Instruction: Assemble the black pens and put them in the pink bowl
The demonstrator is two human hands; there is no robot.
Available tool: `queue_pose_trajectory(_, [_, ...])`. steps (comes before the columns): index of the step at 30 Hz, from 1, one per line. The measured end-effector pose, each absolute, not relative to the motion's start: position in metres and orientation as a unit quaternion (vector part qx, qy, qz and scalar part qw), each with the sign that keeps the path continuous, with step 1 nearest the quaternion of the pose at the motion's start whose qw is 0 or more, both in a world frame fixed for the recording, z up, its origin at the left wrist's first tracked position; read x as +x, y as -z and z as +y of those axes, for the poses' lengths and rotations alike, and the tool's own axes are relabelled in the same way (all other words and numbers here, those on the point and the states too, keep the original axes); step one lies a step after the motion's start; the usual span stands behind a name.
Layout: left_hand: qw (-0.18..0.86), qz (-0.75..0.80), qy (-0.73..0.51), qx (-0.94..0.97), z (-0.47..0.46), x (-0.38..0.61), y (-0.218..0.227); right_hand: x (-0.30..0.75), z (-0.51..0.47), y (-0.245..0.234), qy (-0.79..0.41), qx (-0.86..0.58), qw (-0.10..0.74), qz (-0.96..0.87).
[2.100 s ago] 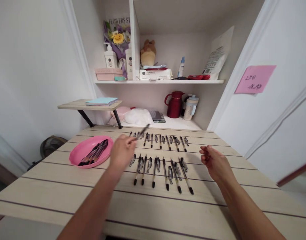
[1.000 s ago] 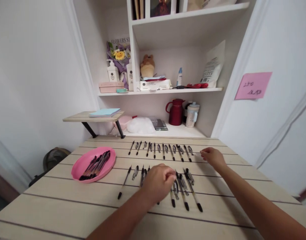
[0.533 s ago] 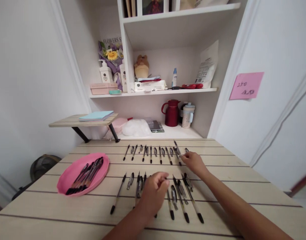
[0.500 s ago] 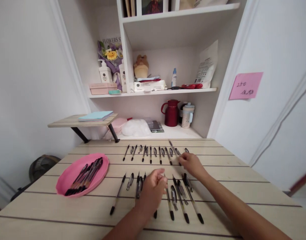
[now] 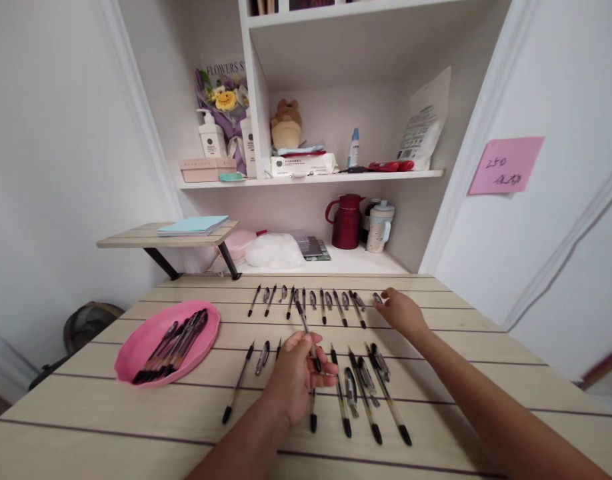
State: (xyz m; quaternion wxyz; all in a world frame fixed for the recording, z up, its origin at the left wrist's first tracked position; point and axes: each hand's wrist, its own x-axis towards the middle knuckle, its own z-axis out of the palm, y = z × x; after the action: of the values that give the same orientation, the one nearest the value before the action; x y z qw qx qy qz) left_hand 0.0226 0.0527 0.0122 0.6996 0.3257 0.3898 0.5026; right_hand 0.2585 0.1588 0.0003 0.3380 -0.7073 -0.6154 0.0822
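My left hand (image 5: 297,375), palm turned up, holds an uncapped black pen (image 5: 305,321) between thumb and fingers, its writing tip pointing away. Beyond it, at the right end of the far row, my right hand (image 5: 402,312) pinches a loose pen cap (image 5: 377,299). Several uncapped pens and caps form that far row, among them a pen (image 5: 357,310) just left of my right hand. In the near row more pens, such as one on the right (image 5: 389,393), lie with caps like this one (image 5: 351,390) between them. My left hand hides part of this row.
A pink tray (image 5: 206,347) with several capped pens (image 5: 173,347) stands on the left of the slatted table (image 5: 151,433). Behind it is a small raised stand (image 5: 131,235) with blue paper. A red jug (image 5: 347,223) and a cup (image 5: 380,227) stand at the back.
The pen in my right hand has been laid in the far row, and that hand has moved right to the last cap. My left hand has turned up, showing a raised pen.
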Motion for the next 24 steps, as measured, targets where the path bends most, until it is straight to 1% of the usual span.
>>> queue_pose_trajectory(3, [0.693,0.388,-0.483,0.369,0.051,0.024,-0.010,0.274,0.173,0.015,-0.079,-0.738,0.326,-0.585])
queue_pose_trajectory(7, [0.672,0.396,-0.455,0.429,0.052,0.023,-0.005,0.274,0.174,0.027,-0.097,-0.743,0.330,-0.575])
queue_pose_trajectory(14, [0.635,0.435,-0.396,0.500,0.051,0.023,-0.002,0.278,0.154,0.015,-0.171,-0.713,0.372,-0.570])
queue_pose_trajectory(15, [0.625,0.438,-0.391,0.514,0.051,0.024,-0.001,0.274,0.149,0.011,-0.195,-0.698,0.385,-0.571])
queue_pose_trajectory(17, [0.604,0.445,-0.381,0.540,0.051,0.025,0.001,0.260,0.137,0.002,-0.283,-0.640,0.443,-0.561])
queue_pose_trajectory(19, [0.585,0.451,-0.374,0.561,0.050,0.025,0.002,0.243,0.123,-0.010,-0.424,-0.522,0.538,-0.509])
queue_pose_trajectory(20, [0.577,0.454,-0.371,0.568,0.050,0.025,0.002,0.235,0.115,-0.015,-0.474,-0.469,0.571,-0.480])
queue_pose_trajectory(22, [0.565,0.459,-0.370,0.578,0.050,0.026,0.002,0.221,0.103,-0.025,-0.520,-0.410,0.605,-0.442])
queue_pose_trajectory(24, [0.558,0.460,-0.373,0.582,0.049,0.026,0.002,0.212,0.094,-0.031,-0.521,-0.402,0.618,-0.430])
